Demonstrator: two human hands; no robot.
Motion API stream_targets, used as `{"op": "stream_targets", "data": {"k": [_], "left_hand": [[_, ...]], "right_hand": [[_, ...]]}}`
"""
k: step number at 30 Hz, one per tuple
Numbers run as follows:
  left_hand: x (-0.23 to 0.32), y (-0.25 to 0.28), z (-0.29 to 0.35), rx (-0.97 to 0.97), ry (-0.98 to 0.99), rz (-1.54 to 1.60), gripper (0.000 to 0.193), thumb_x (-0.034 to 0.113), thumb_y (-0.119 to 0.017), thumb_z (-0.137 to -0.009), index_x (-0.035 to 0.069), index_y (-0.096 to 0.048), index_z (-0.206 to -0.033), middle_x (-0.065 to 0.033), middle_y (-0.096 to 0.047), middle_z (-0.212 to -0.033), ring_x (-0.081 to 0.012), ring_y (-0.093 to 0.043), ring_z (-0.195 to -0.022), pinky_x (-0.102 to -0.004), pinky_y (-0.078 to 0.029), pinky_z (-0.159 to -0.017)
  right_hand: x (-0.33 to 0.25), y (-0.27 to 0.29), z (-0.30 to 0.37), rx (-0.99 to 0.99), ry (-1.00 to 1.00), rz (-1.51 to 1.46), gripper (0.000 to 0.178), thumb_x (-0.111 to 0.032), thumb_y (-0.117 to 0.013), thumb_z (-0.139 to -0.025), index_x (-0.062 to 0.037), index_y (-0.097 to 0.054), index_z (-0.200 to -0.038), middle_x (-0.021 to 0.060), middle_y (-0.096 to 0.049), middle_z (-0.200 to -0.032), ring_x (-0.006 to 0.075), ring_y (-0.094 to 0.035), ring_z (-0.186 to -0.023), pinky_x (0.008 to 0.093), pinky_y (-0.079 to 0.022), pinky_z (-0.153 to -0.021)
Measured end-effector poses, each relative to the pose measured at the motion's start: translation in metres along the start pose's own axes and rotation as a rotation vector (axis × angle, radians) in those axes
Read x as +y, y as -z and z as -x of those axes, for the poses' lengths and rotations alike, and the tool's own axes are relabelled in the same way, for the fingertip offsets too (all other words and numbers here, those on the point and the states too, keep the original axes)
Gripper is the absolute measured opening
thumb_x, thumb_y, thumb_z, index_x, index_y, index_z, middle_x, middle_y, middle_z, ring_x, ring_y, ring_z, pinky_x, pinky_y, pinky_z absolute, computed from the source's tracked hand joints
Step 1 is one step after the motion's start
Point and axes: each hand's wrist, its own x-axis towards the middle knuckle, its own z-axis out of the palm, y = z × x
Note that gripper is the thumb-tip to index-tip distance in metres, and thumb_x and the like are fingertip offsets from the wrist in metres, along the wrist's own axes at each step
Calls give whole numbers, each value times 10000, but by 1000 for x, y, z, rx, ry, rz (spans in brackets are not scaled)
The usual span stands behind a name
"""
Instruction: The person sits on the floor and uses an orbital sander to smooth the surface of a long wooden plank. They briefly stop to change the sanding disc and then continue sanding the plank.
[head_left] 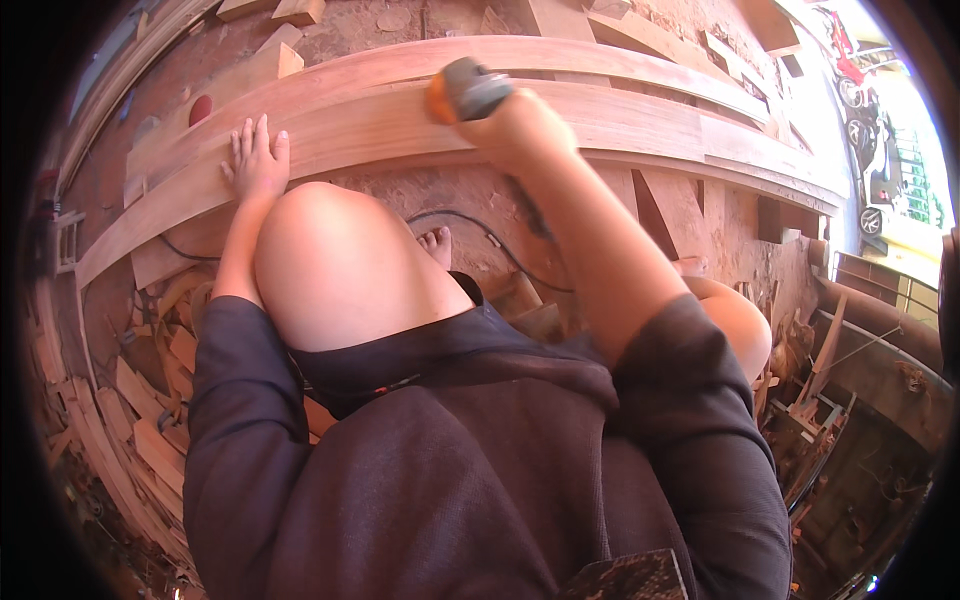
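Note:
A long pale wooden board [640, 120] lies across in front of me. My left hand [258, 165] rests flat on its left part, fingers spread. My right hand [525, 130] is wrapped round a corded power tool [470, 90] that looks like an angle grinder, with a grey and orange head. That head is over the board right of the middle, blurred, so I cannot tell whether it touches the wood. Part of the tool's body is hidden behind my right hand and forearm. Behind this board runs a second long, curved board [400, 58].
A black cord [515, 262] loops over the dusty floor near my bare foot [437, 246]. Wood offcuts [160, 450] are heaped at the lower left. A red round piece [201, 110] sits beyond my left hand. Motorbikes [868, 170] stand at the far right.

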Motion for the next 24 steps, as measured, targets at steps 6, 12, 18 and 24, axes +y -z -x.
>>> {"op": "stream_targets", "data": {"k": [6,12,18,24], "left_hand": [[0,1,0,21,1,10,661,592,-394,-1060,272,-351,-1637,-33,-276,-1734,-303,-161,-1621,-695,-113,-1245],[2,7,3,5,20,9,665,606,-389,-1059,278,-351,-1637,-19,-272,-1736,-292,-160,-1622,-689,-117,-1248],[-5,4,0,-12,2,3,813,751,-369,-1011,265,-306,-1660,-17,-256,-1743,-290,-121,-1629,-709,-98,-1238],[-25,93,10,-402,-414,-58,1178,491,-931,-664,397,-297,-1652,-69,-193,-1756,-358,-166,-1612,-709,-160,-1227]], "right_hand": [[-13,10,16,-110,10,42,545,-490,-771,-784,-42,-768,-1095,177,-777,-1085,315,-755,-1060,412,-585,-927],[107,49,-9,78,-106,-7,713,-623,-753,-781,42,-767,-1038,206,-767,-985,316,-753,-968,409,-569,-847],[183,88,-22,258,-190,-145,752,-607,-773,-778,60,-754,-1124,181,-727,-928,248,-686,-905,394,-529,-827],[185,100,13,293,-162,-435,713,-571,-759,-819,32,-720,-1198,142,-699,-1004,230,-643,-946,388,-510,-856]]}}
